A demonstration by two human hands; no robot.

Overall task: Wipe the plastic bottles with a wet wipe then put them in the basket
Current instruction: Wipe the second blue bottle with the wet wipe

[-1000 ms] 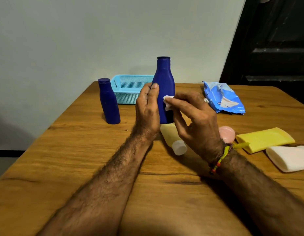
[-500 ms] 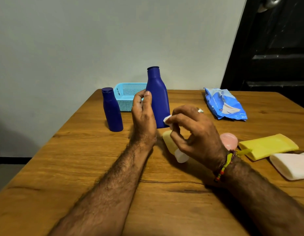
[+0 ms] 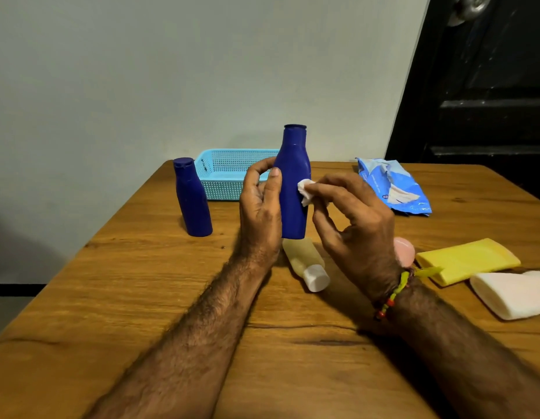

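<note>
The tall blue bottle (image 3: pixel 293 189) is being held upright above the table (image 3: pixel 141 297) by the left hand (image 3: pixel 260 207), whose grip is being kept curled round the bottle's left side, thumb laid along the front. A white wet wipe (image 3: pixel 305 192) is being pinched in the grip of the right hand (image 3: pixel 356 225) and pressed against the bottle's right flank, so the wiping step is judged to be under way on this bottle.

The turquoise basket (image 3: pixel 226 173) is being left at the far edge of the table, behind the held bottle; nothing can be seen inside it, though its floor is partly hidden. So little of the task is judged done. A smaller blue bottle (image 3: pixel 192 201) is standing just left of the basket, and a pale yellow bottle (image 3: pixel 305 261) with a white cap is lying just beneath the hands. A yellow tube (image 3: pixel 468 260), a white tube (image 3: pixel 513 293) and a pink item (image 3: pixel 403 251), partly hidden by the wrist, are waiting on the right. The wipe packet (image 3: pixel 392 189) is lying at the back right.

For room: the path to the basket is being kept open over the table, but the small blue bottle beside it is at risk of being knocked. The basket is sitting close to the table's far edge by the wall, and the white tube is lying near the right edge of view.
</note>
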